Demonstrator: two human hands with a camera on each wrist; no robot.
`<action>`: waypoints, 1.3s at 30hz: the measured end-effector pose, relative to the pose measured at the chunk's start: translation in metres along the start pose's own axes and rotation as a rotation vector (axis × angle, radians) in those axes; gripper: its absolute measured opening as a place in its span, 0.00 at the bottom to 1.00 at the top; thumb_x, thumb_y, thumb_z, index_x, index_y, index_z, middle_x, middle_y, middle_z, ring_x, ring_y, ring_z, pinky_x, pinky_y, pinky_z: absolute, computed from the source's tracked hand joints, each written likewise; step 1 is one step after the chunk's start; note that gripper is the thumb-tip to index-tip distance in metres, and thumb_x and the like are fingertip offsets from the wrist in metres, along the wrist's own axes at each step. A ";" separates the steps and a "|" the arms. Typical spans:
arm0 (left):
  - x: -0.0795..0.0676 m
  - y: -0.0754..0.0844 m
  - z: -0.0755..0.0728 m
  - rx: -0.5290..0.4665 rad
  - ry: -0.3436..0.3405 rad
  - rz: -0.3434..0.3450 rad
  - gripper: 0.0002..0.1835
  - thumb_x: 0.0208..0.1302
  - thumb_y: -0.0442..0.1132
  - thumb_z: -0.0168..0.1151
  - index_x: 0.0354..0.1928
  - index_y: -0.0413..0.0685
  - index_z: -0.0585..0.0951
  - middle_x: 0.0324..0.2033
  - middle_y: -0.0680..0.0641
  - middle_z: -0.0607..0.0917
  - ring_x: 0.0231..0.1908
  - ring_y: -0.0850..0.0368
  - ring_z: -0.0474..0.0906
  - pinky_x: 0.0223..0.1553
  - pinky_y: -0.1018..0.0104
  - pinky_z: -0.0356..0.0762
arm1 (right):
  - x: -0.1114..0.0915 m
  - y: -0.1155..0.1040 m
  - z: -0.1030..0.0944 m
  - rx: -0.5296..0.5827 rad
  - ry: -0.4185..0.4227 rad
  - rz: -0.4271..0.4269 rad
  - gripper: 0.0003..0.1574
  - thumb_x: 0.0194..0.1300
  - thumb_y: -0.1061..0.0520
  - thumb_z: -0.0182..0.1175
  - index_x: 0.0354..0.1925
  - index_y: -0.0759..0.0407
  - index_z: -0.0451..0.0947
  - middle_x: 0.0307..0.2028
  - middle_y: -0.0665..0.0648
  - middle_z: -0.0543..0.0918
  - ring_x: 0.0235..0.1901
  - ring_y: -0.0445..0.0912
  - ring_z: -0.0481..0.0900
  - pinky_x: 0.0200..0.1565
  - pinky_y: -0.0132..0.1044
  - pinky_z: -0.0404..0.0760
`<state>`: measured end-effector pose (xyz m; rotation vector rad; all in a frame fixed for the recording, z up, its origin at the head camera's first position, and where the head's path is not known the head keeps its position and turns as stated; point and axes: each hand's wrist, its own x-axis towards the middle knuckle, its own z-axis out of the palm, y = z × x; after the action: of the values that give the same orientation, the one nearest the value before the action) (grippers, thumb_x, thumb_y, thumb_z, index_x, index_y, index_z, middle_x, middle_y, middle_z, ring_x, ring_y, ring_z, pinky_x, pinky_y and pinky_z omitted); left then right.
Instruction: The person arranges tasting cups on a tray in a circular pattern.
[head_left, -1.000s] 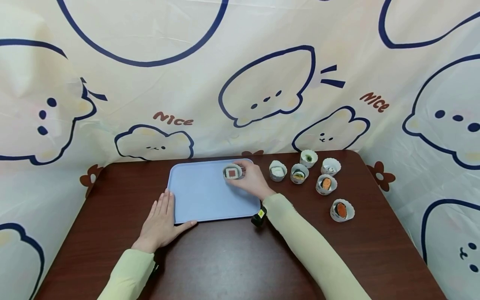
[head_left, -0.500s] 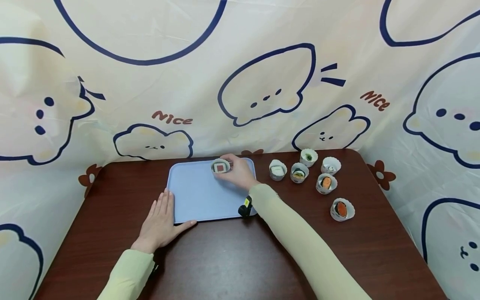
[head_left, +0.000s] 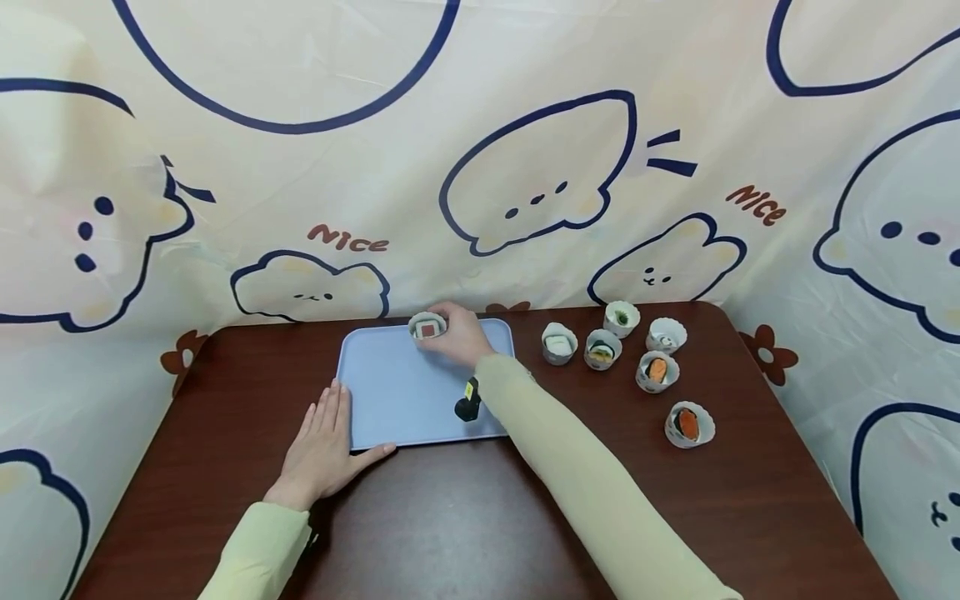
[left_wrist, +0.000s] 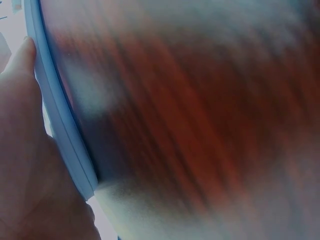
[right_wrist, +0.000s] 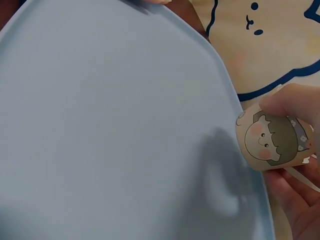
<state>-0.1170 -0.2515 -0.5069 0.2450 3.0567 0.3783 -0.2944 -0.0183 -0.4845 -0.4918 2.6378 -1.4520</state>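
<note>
My right hand (head_left: 461, 336) pinches a paper baking cup (head_left: 428, 326) between thumb and fingers, close over the far edge of the pale blue tray (head_left: 408, 404). Inside the cup sits a sushi piece with a reddish square centre and a pale surround. Seen from the right wrist, the cup (right_wrist: 270, 140) has a cartoon child's face printed on its side, and its shadow falls on the tray. My left hand (head_left: 321, 446) lies with straight fingers along the tray's left side, thumb at the front edge. In the left wrist view, that thumb meets the tray rim (left_wrist: 60, 115).
Several more paper cups with sushi stand right of the tray: one with a white piece (head_left: 558, 344), one with an orange topping (head_left: 657, 371), and one with a red-orange topping (head_left: 688, 425) nearer the front. A patterned cloth (head_left: 525, 167) hangs behind the dark wooden table (head_left: 450, 525).
My right hand has carried the cup leftward and farther back over the tray. My left hand stays in place at the tray's corner.
</note>
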 end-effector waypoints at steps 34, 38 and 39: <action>0.000 0.000 -0.001 0.009 -0.008 -0.015 0.70 0.58 0.82 0.52 0.76 0.24 0.48 0.77 0.27 0.45 0.76 0.32 0.43 0.73 0.39 0.42 | 0.001 0.005 0.010 -0.067 -0.059 0.060 0.37 0.57 0.54 0.78 0.62 0.59 0.77 0.49 0.55 0.83 0.44 0.46 0.78 0.49 0.37 0.78; 0.000 0.000 0.000 0.011 -0.007 -0.013 0.70 0.58 0.82 0.52 0.76 0.24 0.48 0.77 0.27 0.46 0.76 0.31 0.43 0.73 0.39 0.42 | 0.000 0.007 0.011 -0.057 -0.060 0.061 0.37 0.57 0.55 0.78 0.63 0.58 0.76 0.50 0.54 0.82 0.46 0.45 0.78 0.51 0.37 0.77; 0.000 0.000 0.000 0.011 -0.008 -0.012 0.70 0.58 0.82 0.52 0.76 0.24 0.48 0.77 0.27 0.46 0.76 0.31 0.43 0.73 0.39 0.43 | -0.001 0.007 0.011 -0.057 -0.059 0.061 0.38 0.57 0.55 0.78 0.63 0.58 0.75 0.51 0.54 0.82 0.46 0.45 0.78 0.52 0.37 0.77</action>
<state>-0.1166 -0.2513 -0.5069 0.2285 3.0521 0.3589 -0.2931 -0.0233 -0.4967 -0.4473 2.6298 -1.3281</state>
